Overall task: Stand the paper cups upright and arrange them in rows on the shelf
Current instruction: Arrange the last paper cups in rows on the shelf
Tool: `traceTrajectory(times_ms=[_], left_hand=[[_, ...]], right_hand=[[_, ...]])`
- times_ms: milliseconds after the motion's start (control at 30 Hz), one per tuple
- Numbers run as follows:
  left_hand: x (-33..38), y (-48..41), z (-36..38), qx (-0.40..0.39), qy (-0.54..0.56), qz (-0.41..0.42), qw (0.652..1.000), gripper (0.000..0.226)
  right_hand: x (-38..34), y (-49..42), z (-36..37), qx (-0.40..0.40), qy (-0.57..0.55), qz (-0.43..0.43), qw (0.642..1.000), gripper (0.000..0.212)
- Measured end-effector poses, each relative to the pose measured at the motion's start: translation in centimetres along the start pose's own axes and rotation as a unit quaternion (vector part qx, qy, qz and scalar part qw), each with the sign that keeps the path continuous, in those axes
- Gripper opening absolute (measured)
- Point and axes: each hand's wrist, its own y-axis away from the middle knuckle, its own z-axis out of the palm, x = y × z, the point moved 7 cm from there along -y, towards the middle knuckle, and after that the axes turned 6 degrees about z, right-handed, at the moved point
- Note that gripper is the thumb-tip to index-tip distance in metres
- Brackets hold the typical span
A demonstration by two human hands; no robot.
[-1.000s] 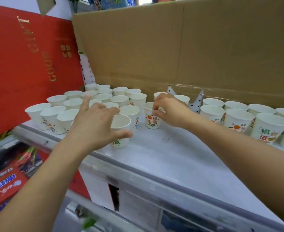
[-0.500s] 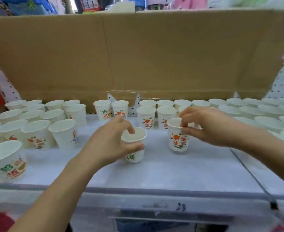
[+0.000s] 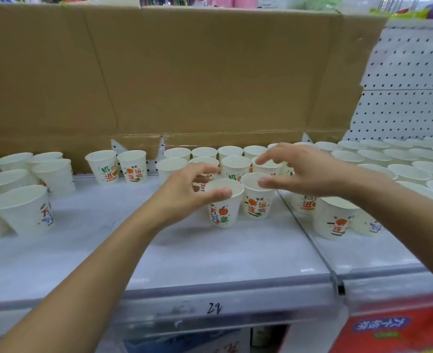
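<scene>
On the white shelf (image 3: pixel 210 261), in front of a brown cardboard sheet (image 3: pixel 184 72), the left hand (image 3: pixel 184 192) grips an upright paper cup (image 3: pixel 224 212), with its thumb across the near rim and its fingers curled behind. Rim to rim on its right stands a second cup (image 3: pixel 257 205). The right hand (image 3: pixel 304 171) hovers over it, fingers spread apart, thumb at the rim. Other cups (image 3: pixel 230 151) stand upright in rows behind and to both sides.
</scene>
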Motion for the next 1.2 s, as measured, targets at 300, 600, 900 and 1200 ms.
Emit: traceTrajectory(times_ms=[300,600,900,1200], left_hand=[[-0.3,-0.7,0.2,0.006,-0.023,-0.028,0.999,0.052],[0.7,-1.5,1.3,0.086,-0.225,-0.091,0.966,0.072],[0.2,-1.9,1.1,0.002,0.02,-0.046,0.999,0.071],[0.9,-2.7,2.2,0.071,-0.061,-0.03,0.995,0.063]], right_hand=[[-0.3,-3.3,1.5,-0.061,0.044,0.001,0.997,0.057],[0.9,-3.2,0.5,-0.018,0.11,-0.004,0.994,0.057],[2.5,-3.6,0.5,-0.021,0.093,0.005,0.995,0.06],[2.8,-3.5,0.2,-0.01,0.12,0.003,0.993,0.059]])
